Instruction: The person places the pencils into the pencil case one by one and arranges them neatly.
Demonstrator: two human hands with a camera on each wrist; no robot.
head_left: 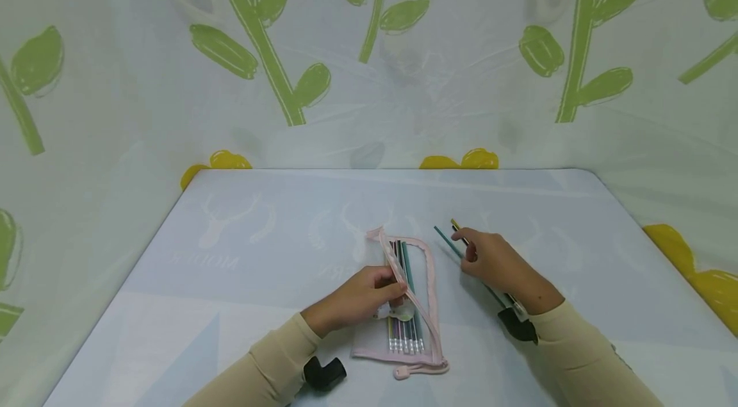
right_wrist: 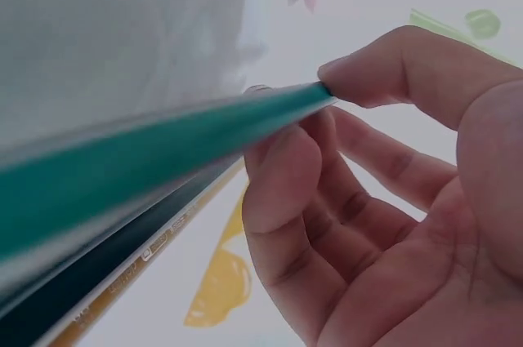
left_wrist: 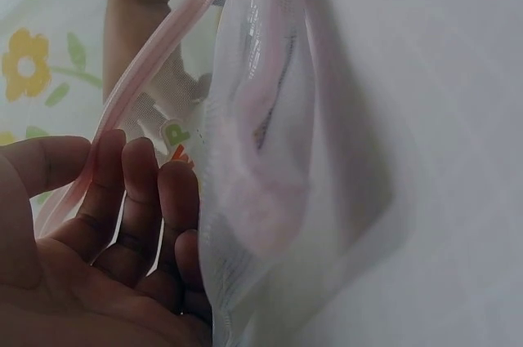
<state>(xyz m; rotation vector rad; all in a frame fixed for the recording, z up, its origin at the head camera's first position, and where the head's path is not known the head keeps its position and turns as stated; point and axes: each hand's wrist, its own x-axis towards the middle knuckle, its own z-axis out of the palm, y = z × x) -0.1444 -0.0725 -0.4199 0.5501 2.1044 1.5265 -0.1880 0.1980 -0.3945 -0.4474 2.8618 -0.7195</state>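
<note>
- At the bottom centre of the head view, a pink zip pull (head_left: 403,371) lies on the table (head_left: 259,253).
- Just above it, the mesh pouch (head_left: 435,304) rests at lower centre, a bundle of pencils (head_left: 408,330) inside, silvery ends toward the bottom of the frame.
- The left hand (head_left: 369,295), lower centre, pinches the pouch's pink edge between thumb and fingers; this looks like holding the mouth apart.
- Right of centre, the right hand (head_left: 492,259) grasps a teal pencil (head_left: 446,241) between thumb and fingertips; a yellow-tipped pencil (head_left: 455,225) slants beside it, how firmly held I cannot tell.
- The step in hand seems to be handling pencils at the pouch; in or out, I cannot tell.
- The next move probably calls for a steady left pinch and both loose pencils kept together.
- Beyond, a flowered backdrop (head_left: 461,118) fills the top.
</note>
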